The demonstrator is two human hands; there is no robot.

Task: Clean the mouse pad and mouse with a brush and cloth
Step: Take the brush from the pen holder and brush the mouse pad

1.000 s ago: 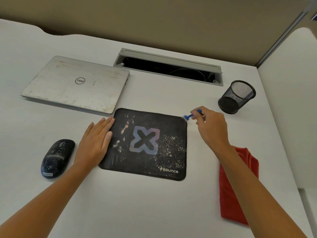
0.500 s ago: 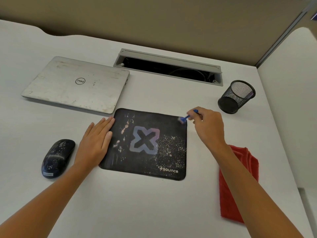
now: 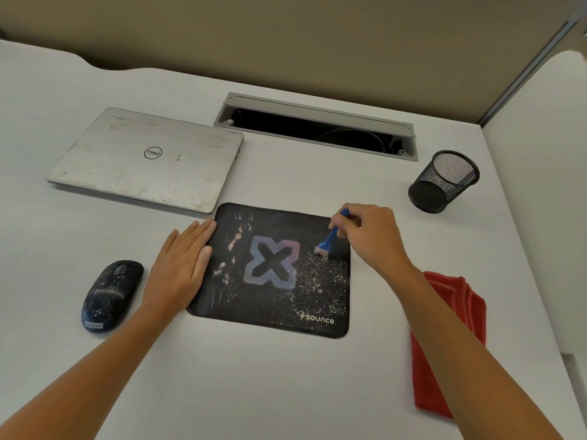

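Note:
A black mouse pad (image 3: 273, 300) with an X logo lies in the middle of the white desk, speckled with crumbs on its right half and stained on its left. My right hand (image 3: 371, 236) grips a small blue brush (image 3: 330, 238) whose pale bristles touch the pad near its upper right corner. My left hand (image 3: 181, 268) lies flat, fingers together, pressing on the pad's left edge. A dark, dirt-flecked mouse (image 3: 109, 295) sits left of that hand. A red cloth (image 3: 451, 338) lies folded at the right, partly under my right forearm.
A closed silver laptop (image 3: 146, 160) lies at the back left, touching the pad's far corner. A black mesh pen cup (image 3: 443, 181) stands at the back right. An open cable tray slot (image 3: 317, 127) runs along the back. A partition wall rises at the right.
My right hand has swung the brush from beyond the pad's top right corner down and left onto the pad. The left hand has stayed in place.

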